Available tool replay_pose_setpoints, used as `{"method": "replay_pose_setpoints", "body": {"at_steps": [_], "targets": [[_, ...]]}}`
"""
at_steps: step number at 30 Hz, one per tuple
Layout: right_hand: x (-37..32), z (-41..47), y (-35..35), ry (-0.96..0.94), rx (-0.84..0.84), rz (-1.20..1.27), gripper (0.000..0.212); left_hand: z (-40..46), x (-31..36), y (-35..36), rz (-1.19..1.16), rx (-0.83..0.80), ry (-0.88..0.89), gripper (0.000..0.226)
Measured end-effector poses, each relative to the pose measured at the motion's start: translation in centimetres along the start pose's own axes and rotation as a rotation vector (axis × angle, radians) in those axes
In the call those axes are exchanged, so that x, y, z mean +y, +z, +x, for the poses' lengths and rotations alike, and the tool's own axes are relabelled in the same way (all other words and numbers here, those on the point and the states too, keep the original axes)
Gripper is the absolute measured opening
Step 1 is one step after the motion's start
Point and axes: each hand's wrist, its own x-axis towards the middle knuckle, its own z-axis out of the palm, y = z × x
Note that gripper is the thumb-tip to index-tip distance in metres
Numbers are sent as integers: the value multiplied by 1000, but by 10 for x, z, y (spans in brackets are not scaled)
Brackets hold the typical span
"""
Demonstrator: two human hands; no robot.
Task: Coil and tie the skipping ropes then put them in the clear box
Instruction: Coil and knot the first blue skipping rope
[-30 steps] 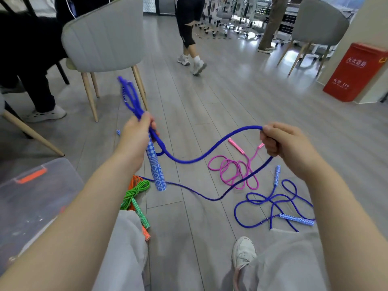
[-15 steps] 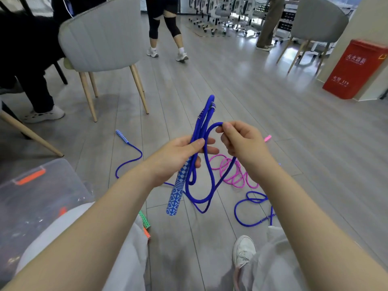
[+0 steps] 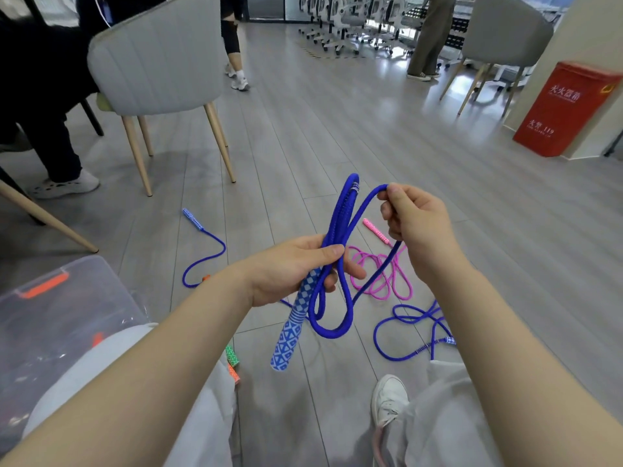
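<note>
At centre frame the left hand (image 3: 296,274) grips a blue rope (image 3: 340,230) together with its patterned handle (image 3: 290,335), fingers and thumb curled round the gathered loops. The handle hangs down out of the fist; two or three loops stand up above it and one hangs below. Just right of centre, the right hand (image 3: 414,220) pinches the next bend of the same rope between thumb and fingertips, holding it level with the loop tops.

The step in hand looks like coiling. To do it well, the right hand should lay this bend into the left palm so that it matches the other loops in length, and the left thumb should lift only enough to take it in, or the bundle may slip. The rope's far end trails on the floor to a second handle (image 3: 193,218) at mid left, so each pull should be slow to avoid snagging.

A pink rope (image 3: 381,274) lies loose on the floor behind the hands, and another blue rope (image 3: 404,332) at lower right. The clear box (image 3: 67,298) sits at lower left, lid on, orange latch (image 3: 42,286) showing.
</note>
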Motion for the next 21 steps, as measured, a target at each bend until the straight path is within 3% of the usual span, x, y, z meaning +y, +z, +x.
{"method": "replay_pose_setpoints", "body": {"at_steps": [7, 11, 16, 21], "targets": [[7, 11, -13, 52, 62, -90, 30, 3, -7, -8, 129, -125, -55, 16], [6, 11, -16, 70, 71, -60, 30, 6, -10, -9, 130, -52, -62, 17], [3, 12, -31, 104, -42, -14, 32, 8, -7, -17, -80, 172, 24, 17], [0, 12, -48, 103, -171, -67, 45, 10, 3, -52, -265, 604, 206, 23]]}}
